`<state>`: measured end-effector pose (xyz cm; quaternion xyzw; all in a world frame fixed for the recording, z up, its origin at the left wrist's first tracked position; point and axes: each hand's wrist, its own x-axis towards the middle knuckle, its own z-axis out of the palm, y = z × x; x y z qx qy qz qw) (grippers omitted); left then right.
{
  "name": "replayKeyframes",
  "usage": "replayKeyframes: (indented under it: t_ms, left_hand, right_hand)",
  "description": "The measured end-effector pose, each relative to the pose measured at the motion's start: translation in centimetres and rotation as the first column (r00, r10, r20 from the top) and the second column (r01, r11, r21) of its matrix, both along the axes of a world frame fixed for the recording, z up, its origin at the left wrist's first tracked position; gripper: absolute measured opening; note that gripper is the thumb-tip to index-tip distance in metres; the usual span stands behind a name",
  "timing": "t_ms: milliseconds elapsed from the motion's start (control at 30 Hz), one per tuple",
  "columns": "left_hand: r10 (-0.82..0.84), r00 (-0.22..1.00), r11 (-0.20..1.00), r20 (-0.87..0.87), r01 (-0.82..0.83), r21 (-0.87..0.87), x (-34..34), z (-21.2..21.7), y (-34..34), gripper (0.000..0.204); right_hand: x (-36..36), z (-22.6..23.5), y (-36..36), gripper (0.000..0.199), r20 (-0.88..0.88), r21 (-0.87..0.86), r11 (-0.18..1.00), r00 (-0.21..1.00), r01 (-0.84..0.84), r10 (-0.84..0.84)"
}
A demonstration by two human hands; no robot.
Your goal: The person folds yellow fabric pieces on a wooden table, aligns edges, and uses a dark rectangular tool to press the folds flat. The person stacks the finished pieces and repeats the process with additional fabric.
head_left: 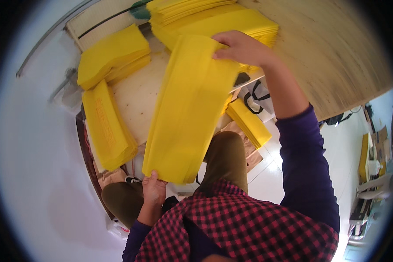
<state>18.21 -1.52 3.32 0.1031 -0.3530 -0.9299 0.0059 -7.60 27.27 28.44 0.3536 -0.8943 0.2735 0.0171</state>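
Both hands pinch the long yellow sheet bundle (190,109) stretched above the counter (135,96), left hand (154,188) closed on its near end, right hand (242,47) on the far; an even grip should keep the edges aligned.

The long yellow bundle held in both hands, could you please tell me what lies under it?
Under the yellow bundle show the pale wooden tabletop, a smaller yellow stack and a knee in brown trousers. Whatever sits directly beneath its middle is covered.

Held bundle (190,109) over table (336,52) edge, stacks (113,54) left and behind, one stack (107,126) lower left, bag (249,122) on floor right.
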Motion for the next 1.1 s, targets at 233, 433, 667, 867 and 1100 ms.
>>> replayKeyframes:
  t_ms: [233, 433, 667, 867, 1100]
  left_hand:
    - [0.005, 0.984, 0.988, 0.176, -0.033, 0.154, 0.1, -4.8, -0.5, 0.028]
    - [0.004, 0.964, 0.950, 0.267, -0.087, 0.299, -1.6, -6.7, 0.5, 0.031]
    - [-0.082, 0.960, 0.911, 0.269, -0.037, 0.410, -5.0, -7.1, 1.5, 0.033]
    - [-0.083, 0.974, 0.879, 0.211, -0.028, 0.476, -6.8, -7.8, 1.4, 0.027]
    - [-0.077, 0.985, 0.884, 0.157, -0.005, 0.467, -7.6, -8.4, 1.2, 0.027]
  right_hand:
    - [-8.0, -4.2, -14.9, 0.037, 0.064, 0.458, 0.886, 0.997, -0.068, 0.043]
    - [-14.6, -10.6, -22.0, 0.041, 0.066, 0.642, 0.757, 0.993, -0.117, 0.098]
    - [-20.5, -17.4, -27.7, 0.048, 0.099, 0.738, 0.649, 0.982, -0.183, 0.163]
    - [-24.1, -22.1, -30.0, 0.048, 0.093, 0.654, 0.736, 0.985, -0.172, 0.147]
    - [-20.5, -25.2, -29.2, 0.053, -0.098, 0.267, 0.963, 0.993, -0.031, 0.059]
